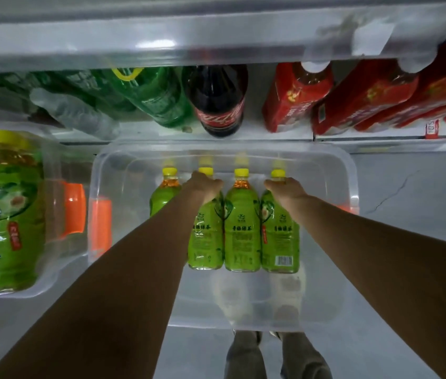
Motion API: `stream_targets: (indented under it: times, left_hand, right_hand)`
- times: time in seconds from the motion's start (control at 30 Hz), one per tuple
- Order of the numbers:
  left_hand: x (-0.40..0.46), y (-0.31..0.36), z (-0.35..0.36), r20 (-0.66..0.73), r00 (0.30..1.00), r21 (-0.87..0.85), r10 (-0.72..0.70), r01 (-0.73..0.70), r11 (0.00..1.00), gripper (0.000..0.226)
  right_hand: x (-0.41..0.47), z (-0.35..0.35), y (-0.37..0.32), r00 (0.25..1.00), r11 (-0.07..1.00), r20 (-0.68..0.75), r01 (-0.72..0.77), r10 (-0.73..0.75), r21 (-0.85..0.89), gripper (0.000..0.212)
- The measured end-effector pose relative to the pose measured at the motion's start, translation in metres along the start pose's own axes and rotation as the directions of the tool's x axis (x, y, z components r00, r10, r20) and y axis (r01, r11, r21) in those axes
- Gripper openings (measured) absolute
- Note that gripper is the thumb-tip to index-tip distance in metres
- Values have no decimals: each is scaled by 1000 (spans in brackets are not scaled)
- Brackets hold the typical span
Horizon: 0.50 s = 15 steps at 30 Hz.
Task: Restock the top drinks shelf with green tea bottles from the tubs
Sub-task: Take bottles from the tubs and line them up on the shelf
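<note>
Both hands down in the clear tub (350, 170) on the floor, left hand (205, 184) and right hand (284, 187) each curled round a green tea bottle's neck (206, 231) (280, 231), bottles lying lengthwise, caps pointing away toward the shelves.

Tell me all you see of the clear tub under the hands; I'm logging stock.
The clear tub is see-through plastic, rectangular with rounded corners and orange side handles. It sits below the shelf and holds four yellow-capped green tea bottles in a row. The left hand and right hand grip two bottle necks inside it.
</note>
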<state>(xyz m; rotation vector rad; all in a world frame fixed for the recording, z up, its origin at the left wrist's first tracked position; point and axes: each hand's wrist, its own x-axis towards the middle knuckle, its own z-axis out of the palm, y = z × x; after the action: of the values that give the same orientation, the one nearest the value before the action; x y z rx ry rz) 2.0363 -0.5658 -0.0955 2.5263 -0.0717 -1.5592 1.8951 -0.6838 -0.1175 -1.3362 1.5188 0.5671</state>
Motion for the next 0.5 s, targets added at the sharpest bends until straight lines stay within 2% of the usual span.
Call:
stream_targets:
  times: [0.1,0.17,0.2,0.3,0.43,0.5]
  left_hand:
    - [5,4,-3,8,998,-74,-62,62,995,82]
    - [1,-2,-7,-14,999,-84,-44,43,996,82]
    - [-1,-7,-8,-36,999,-81,-17,14,997,76]
    - [-18,-24,-7,-126,984,-157,123,-143,977,36]
    - [-57,-48,-6,-266,925,-410,271,-363,836,21]
    - [-74,-55,3,-302,911,-478,282,-400,782,23]
  right_hand:
    - [-2,-5,-2,1000,997,-1,9,-8,82,51]
    - [-9,-7,0,998,986,-29,53,-50,156,38]
    - [-12,-7,2,996,979,-53,80,-71,190,33]
    - [-27,-8,5,983,953,-113,166,-142,252,20]
    - [-52,-15,16,952,896,-143,303,-270,324,18]
    - [-64,-18,27,925,859,-142,379,-351,345,17]
